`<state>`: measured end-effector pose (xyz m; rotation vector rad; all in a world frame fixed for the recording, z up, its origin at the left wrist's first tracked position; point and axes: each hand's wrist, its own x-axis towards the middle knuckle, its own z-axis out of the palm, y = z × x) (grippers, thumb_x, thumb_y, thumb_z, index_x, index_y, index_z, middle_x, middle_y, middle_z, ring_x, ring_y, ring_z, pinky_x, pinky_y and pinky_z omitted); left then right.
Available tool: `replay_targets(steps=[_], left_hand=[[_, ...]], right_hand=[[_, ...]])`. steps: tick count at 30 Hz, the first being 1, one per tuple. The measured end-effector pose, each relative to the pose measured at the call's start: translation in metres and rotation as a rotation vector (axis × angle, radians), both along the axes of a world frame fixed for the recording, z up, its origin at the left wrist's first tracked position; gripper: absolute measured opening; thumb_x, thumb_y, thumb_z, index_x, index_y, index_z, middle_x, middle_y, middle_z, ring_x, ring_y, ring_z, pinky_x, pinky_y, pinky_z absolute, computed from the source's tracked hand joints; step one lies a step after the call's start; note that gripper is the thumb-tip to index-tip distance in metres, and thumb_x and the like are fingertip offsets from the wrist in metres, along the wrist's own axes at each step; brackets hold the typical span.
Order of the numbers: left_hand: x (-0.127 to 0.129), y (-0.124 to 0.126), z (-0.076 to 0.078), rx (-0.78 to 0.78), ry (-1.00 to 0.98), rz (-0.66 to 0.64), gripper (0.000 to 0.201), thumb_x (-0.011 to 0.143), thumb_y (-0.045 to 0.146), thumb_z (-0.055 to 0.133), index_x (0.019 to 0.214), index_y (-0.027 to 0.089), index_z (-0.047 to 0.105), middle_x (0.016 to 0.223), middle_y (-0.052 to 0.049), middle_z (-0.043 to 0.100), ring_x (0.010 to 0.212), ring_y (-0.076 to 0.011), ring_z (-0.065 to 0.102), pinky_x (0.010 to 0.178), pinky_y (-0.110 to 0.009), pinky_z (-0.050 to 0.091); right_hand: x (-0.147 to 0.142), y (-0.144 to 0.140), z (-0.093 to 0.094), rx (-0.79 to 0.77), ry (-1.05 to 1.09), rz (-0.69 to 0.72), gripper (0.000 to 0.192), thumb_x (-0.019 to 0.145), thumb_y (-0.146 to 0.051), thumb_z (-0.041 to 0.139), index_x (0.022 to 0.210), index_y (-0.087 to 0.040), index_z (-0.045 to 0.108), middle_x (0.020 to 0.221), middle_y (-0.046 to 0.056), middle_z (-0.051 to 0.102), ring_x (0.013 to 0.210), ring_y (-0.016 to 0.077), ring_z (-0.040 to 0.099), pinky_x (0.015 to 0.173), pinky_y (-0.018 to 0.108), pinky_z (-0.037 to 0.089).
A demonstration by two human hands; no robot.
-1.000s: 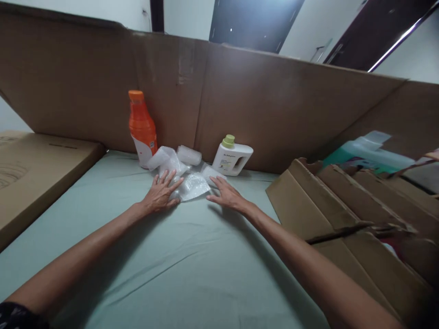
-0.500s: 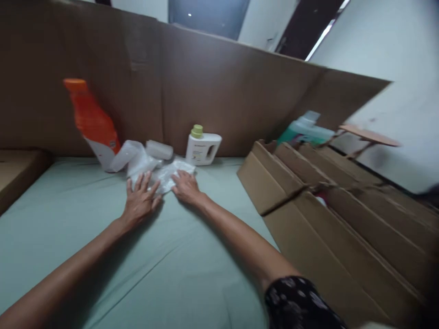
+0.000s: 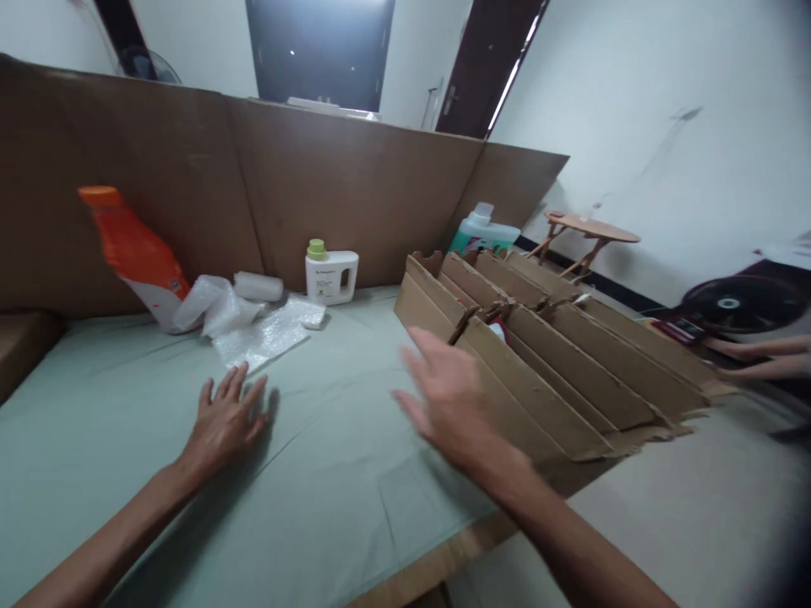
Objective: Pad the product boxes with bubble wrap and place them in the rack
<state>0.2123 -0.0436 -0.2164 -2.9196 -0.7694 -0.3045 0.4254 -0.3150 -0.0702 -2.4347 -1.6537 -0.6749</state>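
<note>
On green sheet [image 3: 329,473] — cardboard wall [image 3: 355,194] behind, white rm

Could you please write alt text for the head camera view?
The left hand lies flat on a green sheet just short of the bubble wrap; the blurred right hand hovers open beside folded cardboard. An orange bottle and white bottle stand behind.

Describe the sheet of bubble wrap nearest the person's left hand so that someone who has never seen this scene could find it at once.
Start at the tall brown cardboard wall behind the pale green sheet. In front of it stand an orange bottle and a small white bottle with a green cap. The bubble wrap sheet lies flat between them, just beyond the left hand; unlike the crumpled plastic behind it, it is spread out.
</note>
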Motion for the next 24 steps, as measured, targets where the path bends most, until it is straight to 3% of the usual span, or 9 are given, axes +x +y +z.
replay_targets(steps=[2,5,8,11,13,15,18,22,24], left_hand=[[-0.026,-0.026,-0.006,-0.029,-0.01,-0.08,0.057,0.083,0.028,0.061,0.138,0.018,0.057,0.157,-0.023,0.04,0.144,-0.0399,0.039,0.113,-0.062,0.032],[-0.053,-0.062,-0.014,-0.092,-0.058,-0.167,0.058,0.081,0.026,0.064,0.138,0.021,0.057,0.157,-0.022,0.04,0.145,-0.04,0.039,0.112,-0.061,0.036],[-0.067,-0.092,-0.018,-0.182,-0.162,-0.185,0.054,0.084,0.025,0.063,0.138,0.021,0.056,0.158,-0.022,0.039,0.145,-0.04,0.038,0.11,-0.06,0.04],[-0.076,-0.115,-0.017,-0.289,-0.29,-0.206,0.05,0.088,0.025,0.059,0.138,0.022,0.056,0.159,-0.021,0.037,0.147,-0.0388,0.036,0.111,-0.059,0.041],[-0.083,-0.128,-0.015,-0.36,-0.362,-0.22,0.05,0.091,0.027,0.058,0.14,0.025,0.054,0.161,-0.019,0.035,0.148,-0.0373,0.035,0.112,-0.058,0.042],[-0.091,-0.138,-0.011,-0.424,-0.421,-0.199,0.054,0.092,0.029,0.057,0.145,0.03,0.047,0.162,-0.016,0.033,0.147,-0.036,0.036,0.111,-0.056,0.045],[-0.101,-0.146,-0.006,-0.524,-0.497,-0.112,0.073,0.091,0.035,0.061,0.156,0.034,0.028,0.162,-0.015,0.033,0.146,-0.035,0.039,0.11,-0.055,0.046],[-0.105,-0.141,-0.001,-0.679,-0.604,0.078,0.092,0.085,0.047,0.068,0.159,0.029,0.015,0.162,-0.017,0.033,0.147,-0.0371,0.037,0.115,-0.058,0.039],[-0.105,-0.134,0.0,-0.773,-0.665,0.219,0.097,0.082,0.053,0.069,0.158,0.023,0.018,0.16,-0.02,0.036,0.145,-0.0392,0.039,0.116,-0.06,0.037]], right_hand=[[0.025,-0.058,0.01,0.016,-0.122,-0.243,0.053,0.09,-0.035,0.057,0.135,-0.008,0.054,0.138,0.03,0.057,0.118,0.0454,0.058,0.087,0.057,0.046],[0.072,-0.118,0.008,-0.147,-0.077,-0.512,0.047,0.087,-0.043,0.055,0.119,-0.01,0.067,0.081,0.022,0.074,0.073,0.0412,0.069,0.064,0.049,0.047],[0.102,-0.145,-0.009,-0.179,0.096,-0.486,0.03,0.085,-0.049,0.054,0.089,-0.027,0.073,0.065,0.011,0.072,0.06,0.0367,0.068,0.052,0.043,0.044],[0.098,-0.154,-0.02,-0.051,0.063,-0.333,0.028,0.085,-0.05,0.052,0.081,-0.032,0.073,0.064,0.01,0.073,0.055,0.0347,0.066,0.049,0.042,0.041],[0.078,-0.153,-0.017,0.03,0.036,-0.148,0.024,0.085,-0.048,0.056,0.078,-0.033,0.074,0.064,0.01,0.073,0.051,0.0301,0.064,0.047,0.041,0.04],[0.05,-0.144,-0.006,0.079,0.047,0.136,0.017,0.086,-0.043,0.06,0.082,-0.034,0.075,0.068,0.009,0.075,0.053,0.0251,0.065,0.049,0.039,0.042],[-0.002,-0.108,0.014,0.051,0.112,0.486,0.016,0.09,-0.028,0.058,0.095,-0.031,0.073,0.073,0.005,0.075,0.06,0.0207,0.066,0.056,0.035,0.045],[-0.055,-0.033,0.026,-0.003,0.177,0.577,0.03,0.09,-0.004,0.046,0.087,-0.023,0.068,0.071,0.002,0.072,0.064,0.019,0.062,0.067,0.036,0.045],[-0.066,-0.007,0.025,0.053,0.143,0.6,0.025,0.092,-0.007,0.05,0.098,-0.022,0.069,0.09,0.005,0.076,0.086,0.0226,0.067,0.082,0.04,0.046]])
